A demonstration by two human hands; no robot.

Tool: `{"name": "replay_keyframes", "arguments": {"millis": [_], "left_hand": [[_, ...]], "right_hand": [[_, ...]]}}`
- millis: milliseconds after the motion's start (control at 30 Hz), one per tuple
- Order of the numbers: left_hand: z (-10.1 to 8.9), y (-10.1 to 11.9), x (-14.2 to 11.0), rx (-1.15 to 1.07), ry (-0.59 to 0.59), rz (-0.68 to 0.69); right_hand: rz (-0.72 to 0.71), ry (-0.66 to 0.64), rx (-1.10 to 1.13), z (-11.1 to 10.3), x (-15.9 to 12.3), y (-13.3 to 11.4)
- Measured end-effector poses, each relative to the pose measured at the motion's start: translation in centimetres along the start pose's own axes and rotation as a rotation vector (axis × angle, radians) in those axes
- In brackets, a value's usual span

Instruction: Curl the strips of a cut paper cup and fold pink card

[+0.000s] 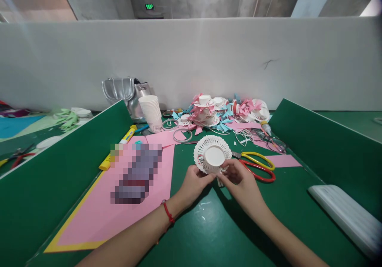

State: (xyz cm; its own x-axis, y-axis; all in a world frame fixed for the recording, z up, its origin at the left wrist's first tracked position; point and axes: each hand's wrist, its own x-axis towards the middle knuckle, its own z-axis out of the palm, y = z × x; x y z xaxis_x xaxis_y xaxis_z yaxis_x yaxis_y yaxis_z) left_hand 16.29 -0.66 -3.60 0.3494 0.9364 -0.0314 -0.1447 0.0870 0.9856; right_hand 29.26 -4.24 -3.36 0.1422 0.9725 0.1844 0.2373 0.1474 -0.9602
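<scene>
Both hands hold a white paper cup [214, 155] whose wall is cut into strips and fanned out round its base like a frilled disc. Its round base faces me. My left hand [195, 182] pinches the lower left edge, thumb toward the middle. At the lower right edge, my right hand [238, 178] grips it with thumb and bent fingers. The two thumbs nearly meet below the cup, where a small pale strip pokes out. Just right of the cup lie scissors [258, 165] with one yellow and one red handle loop.
Pink paper sheets [98, 219] and a yellow glue tube [105, 162] lie left; a blurred-out item covers part of them. Stacked paper cups [151, 112], a silver bag [119, 90] and a pile of cut cups [205, 112] stand behind. Green dividers [328, 139] flank the table; a white object [346, 215] is right.
</scene>
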Motion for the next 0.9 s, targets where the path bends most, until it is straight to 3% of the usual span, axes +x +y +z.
{"name": "replay_keyframes", "arguments": {"millis": [167, 400, 567, 900], "left_hand": [[-0.01, -0.22, 0.26, -0.030, 0.069, 0.015], [-0.04, -0.44, 0.44, 0.038, 0.105, 0.055], [-0.32, -0.34, 0.56, -0.030, 0.097, -0.024], [-0.47, -0.35, 0.51, -0.030, 0.059, -0.057]], "right_hand": [[-0.017, 0.016, -0.059, -0.43, 0.04, -0.40], [0.050, 0.044, 0.087, -0.14, -0.10, -0.90], [0.059, -0.039, 0.036, 0.26, -0.07, -0.43], [0.047, -0.051, -0.099, 0.22, 0.03, -0.02]]}}
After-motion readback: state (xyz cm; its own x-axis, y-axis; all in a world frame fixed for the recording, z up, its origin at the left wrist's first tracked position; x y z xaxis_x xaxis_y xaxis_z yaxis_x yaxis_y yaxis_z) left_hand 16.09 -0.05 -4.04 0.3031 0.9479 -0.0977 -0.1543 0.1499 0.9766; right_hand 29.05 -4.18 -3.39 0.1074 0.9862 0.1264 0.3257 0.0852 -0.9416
